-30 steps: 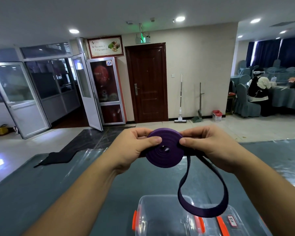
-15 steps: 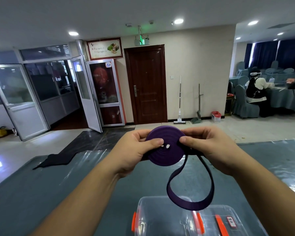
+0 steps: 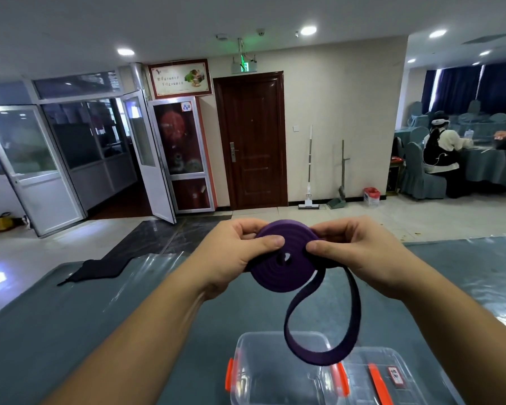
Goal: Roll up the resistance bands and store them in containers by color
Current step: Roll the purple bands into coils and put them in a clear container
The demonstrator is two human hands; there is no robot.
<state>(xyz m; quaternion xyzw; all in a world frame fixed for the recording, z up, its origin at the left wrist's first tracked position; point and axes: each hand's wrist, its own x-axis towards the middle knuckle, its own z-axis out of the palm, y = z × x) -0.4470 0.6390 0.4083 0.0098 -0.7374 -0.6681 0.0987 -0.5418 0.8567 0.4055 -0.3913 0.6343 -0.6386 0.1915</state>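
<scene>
Band [image 3: 284, 258] was mostly coiled and held above the table [image 3: 70, 331], left hand [image 3: 231, 258] and right hand [image 3: 360, 252] pinching the roll, fingers clamped; best to keep tension, feed the hanging loop [image 3: 322, 355] flat, then drop it in the box [image 3: 275, 375].

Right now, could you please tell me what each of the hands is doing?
Left hand: pinches the rolled coil of the purple rubber resistance band.
Right hand: pinches the same coil's other side; its loose tail hangs below.

Bright ceiling spotlights, warped edges
</scene>
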